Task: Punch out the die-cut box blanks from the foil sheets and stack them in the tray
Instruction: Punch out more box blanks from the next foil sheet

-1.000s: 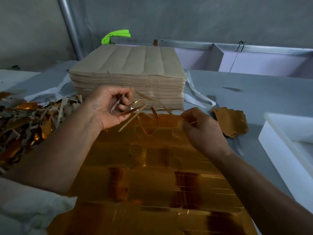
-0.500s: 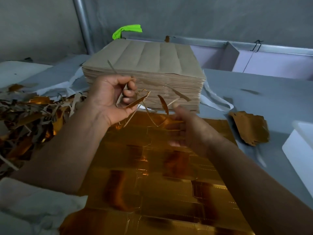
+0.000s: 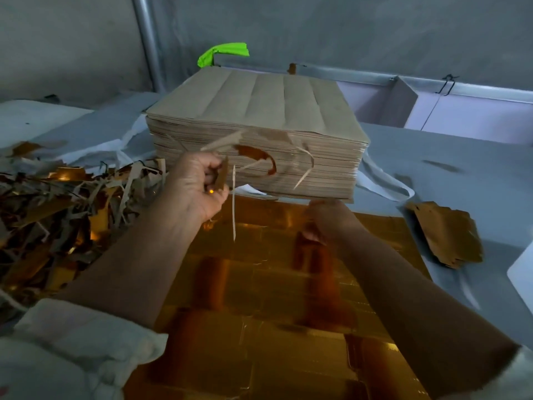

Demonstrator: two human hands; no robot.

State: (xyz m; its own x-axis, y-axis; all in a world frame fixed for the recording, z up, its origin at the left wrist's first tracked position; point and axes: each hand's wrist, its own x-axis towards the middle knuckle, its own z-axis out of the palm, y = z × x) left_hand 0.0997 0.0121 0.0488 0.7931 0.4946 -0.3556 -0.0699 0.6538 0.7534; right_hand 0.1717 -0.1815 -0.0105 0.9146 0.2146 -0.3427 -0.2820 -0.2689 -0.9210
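A gold foil sheet (image 3: 268, 287) with die-cut lines lies flat on the grey table in front of me. My left hand (image 3: 196, 186) is raised above its far edge and grips a bundle of thin waste strips (image 3: 253, 160), which dangle and curl to the right. My right hand (image 3: 328, 223) is blurred, low over the sheet's far right part, fingers curled down at the foil; what it holds cannot be made out. A small pile of punched-out blanks (image 3: 447, 235) lies brown side up to the right. The white tray (image 3: 522, 272) shows at the right edge.
A tall stack of uncut sheets (image 3: 256, 116), brown side up, stands behind the foil sheet. A heap of gold and brown scrap strips (image 3: 57, 209) covers the table at the left. White strapping (image 3: 386, 183) lies by the stack. A green tag (image 3: 222, 51) hangs behind.
My left hand has lifted the waste strips higher and they swing to the right. My right hand has dropped back to the far right part of the sheet. The view has shifted leftward.
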